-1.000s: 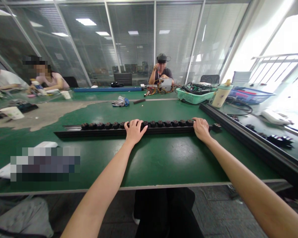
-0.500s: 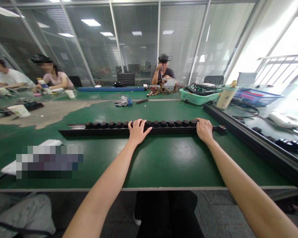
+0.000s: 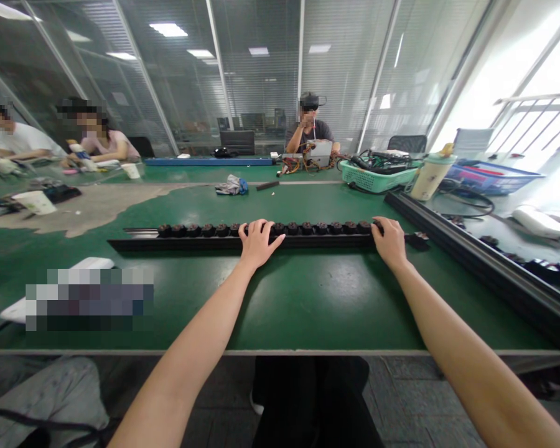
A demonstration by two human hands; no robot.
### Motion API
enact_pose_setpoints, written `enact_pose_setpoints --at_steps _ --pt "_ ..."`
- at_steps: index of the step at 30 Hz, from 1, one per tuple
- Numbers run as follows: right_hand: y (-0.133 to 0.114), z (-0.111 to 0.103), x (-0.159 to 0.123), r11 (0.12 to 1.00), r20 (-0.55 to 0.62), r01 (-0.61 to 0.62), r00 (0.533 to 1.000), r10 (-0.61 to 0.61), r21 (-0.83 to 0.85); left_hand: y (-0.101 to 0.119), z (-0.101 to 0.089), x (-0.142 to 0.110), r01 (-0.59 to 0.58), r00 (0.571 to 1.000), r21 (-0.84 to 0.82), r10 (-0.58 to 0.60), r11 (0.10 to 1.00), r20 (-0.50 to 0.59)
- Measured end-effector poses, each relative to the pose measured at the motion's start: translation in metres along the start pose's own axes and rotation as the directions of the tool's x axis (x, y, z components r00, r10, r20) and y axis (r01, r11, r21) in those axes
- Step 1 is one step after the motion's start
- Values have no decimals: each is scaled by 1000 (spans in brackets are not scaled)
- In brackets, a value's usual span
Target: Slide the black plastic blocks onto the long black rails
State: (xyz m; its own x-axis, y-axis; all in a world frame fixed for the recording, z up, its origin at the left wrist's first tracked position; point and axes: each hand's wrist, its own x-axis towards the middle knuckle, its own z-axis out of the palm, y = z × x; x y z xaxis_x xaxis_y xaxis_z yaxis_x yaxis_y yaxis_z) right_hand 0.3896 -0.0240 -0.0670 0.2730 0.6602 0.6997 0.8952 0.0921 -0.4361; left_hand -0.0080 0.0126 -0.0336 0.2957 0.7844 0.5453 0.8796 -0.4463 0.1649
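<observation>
A long black rail [image 3: 191, 245] lies across the green table in front of me, with a row of round black knob-like pieces [image 3: 307, 228] along its top. My left hand [image 3: 257, 242] rests over the middle of the row. Its fingers are spread and bent over the far side, while the thumb lies along the near side, and the pieces beneath it are hidden. Near the rail's right end, my right hand [image 3: 389, 241] has its fingers closed around the last round piece, mostly covered by the fingertips. A dark flat end part [image 3: 419, 241] sticks out beyond that hand.
A second long rail [image 3: 466, 264] slants along the right. Behind it stand a green basket [image 3: 373, 179], a tumbler [image 3: 432, 177] and a blue basket [image 3: 504, 180]. A grey cloth [image 3: 232, 185] lies farther back. A white object [image 3: 91, 266] sits at left. Several people sit around the table.
My right hand has shifted slightly to the right along the rail. My left hand stays over the same part of the row. The view has tilted a little.
</observation>
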Motion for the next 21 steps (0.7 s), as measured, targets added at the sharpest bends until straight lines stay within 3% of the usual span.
enact_pose_setpoints --at_steps 16,21 --pt "9 4 -1 987 -46 -109 994 104 -120 -1 1 2 11 1000 -27 -12 1000 -15" --pt "11 3 0 963 -74 -206 978 196 -172 -2 2 2 5 1000 -28 -5 1000 -23"
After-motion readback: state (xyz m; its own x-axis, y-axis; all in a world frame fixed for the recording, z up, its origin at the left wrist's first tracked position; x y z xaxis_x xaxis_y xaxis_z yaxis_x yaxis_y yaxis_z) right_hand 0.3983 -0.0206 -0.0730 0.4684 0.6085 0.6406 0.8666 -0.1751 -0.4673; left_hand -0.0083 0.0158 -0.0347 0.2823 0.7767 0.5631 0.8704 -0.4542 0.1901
